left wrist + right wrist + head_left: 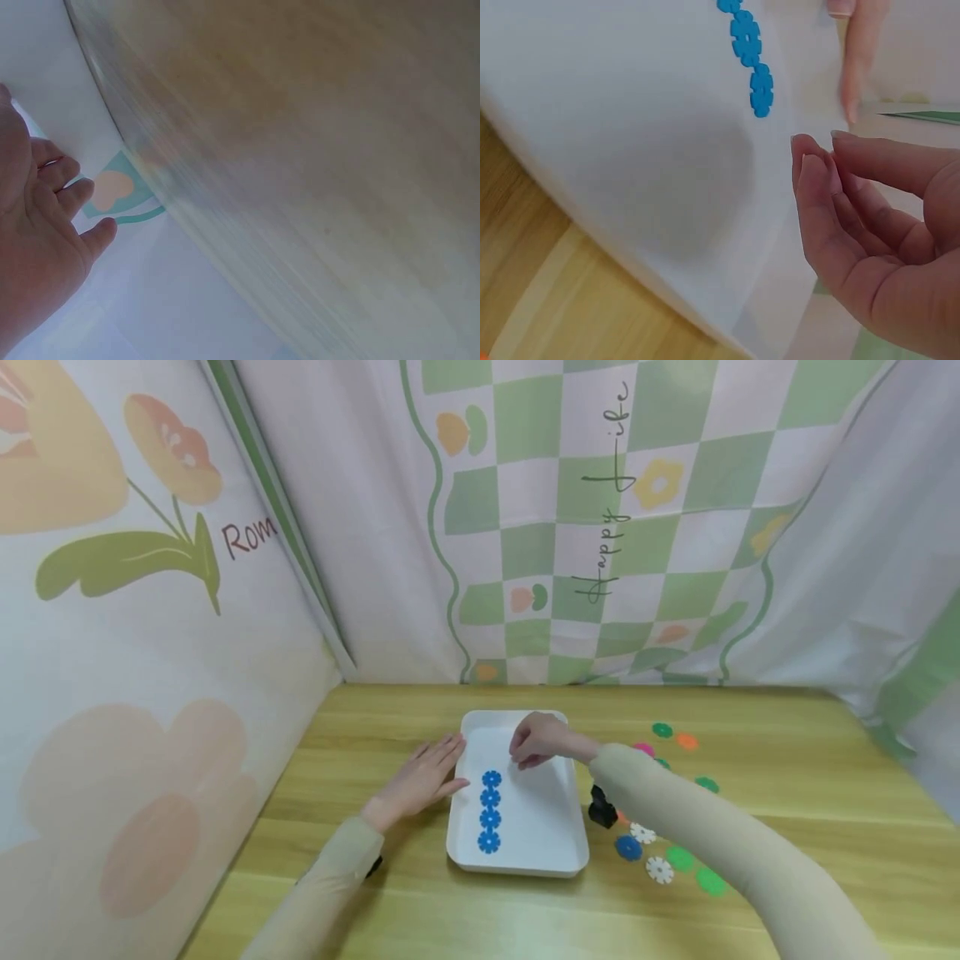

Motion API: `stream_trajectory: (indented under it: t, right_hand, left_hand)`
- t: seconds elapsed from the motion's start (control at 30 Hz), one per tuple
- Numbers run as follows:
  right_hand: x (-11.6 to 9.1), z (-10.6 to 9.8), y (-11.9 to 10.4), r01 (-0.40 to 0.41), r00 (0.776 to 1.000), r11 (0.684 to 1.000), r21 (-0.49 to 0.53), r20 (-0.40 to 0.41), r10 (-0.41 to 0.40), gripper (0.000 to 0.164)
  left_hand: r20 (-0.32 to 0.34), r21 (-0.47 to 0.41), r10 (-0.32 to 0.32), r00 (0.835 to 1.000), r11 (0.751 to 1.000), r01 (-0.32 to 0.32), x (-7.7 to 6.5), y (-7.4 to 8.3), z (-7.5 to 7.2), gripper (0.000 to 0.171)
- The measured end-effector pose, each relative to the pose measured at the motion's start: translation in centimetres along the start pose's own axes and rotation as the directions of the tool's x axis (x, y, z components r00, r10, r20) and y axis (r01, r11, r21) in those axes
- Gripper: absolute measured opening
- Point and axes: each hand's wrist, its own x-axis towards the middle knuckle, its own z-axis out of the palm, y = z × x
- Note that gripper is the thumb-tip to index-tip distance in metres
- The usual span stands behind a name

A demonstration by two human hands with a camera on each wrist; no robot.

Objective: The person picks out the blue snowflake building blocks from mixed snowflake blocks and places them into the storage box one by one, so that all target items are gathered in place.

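Several blue snowflake discs (490,819) form a straight column along the left part of a white tray (540,847). Two of these discs (746,39) show more closely in the right wrist view. Over the tray's upper right part hovers my right hand (538,737), its fingers loosely bent toward the thumb. The right wrist view shows a small gap between thumb and forefinger, with no disc visible there. My left hand (427,775) lies with fingers stretched out at the tray's left edge, its fingertips touching the rim.
Loose discs lie on the wooden table (375,718) right of the tray, among them a white disc (660,870), a dark blue disc (628,847), a light green disc (711,881) and an orange disc (686,741). My right forearm crosses above several. Curtains (390,568) hang behind.
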Motion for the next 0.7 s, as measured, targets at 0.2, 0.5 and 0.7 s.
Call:
stream_trajectory:
  t: [0.2, 0.5, 0.7]
  right_hand:
    - [-2.2, -2.6, 1.5, 0.052, 0.998, 0.994, 0.092, 0.026, -0.054, 0.015]
    - [-6.0, -6.3, 6.0, 0.096, 0.995, 0.992, 0.078, -0.003, -0.096, 0.022]
    - [-7.6, -7.5, 9.3, 0.047, 0.997, 0.999, -0.025, -0.061, -0.048, 0.027]
  left_hand:
    - [0.001, 0.0, 0.003, 1.0, 1.0, -0.003, 0.0, -0.1, 0.0, 0.072]
    - [0.004, 0.014, 0.0, 1.0, 1.0, 0.0, -0.2, 0.0, 0.0, 0.072]
    - [0.004, -0.004, 0.004, 1.0, 1.0, -0.004, -0.1, 0.1, 0.0, 0.072]
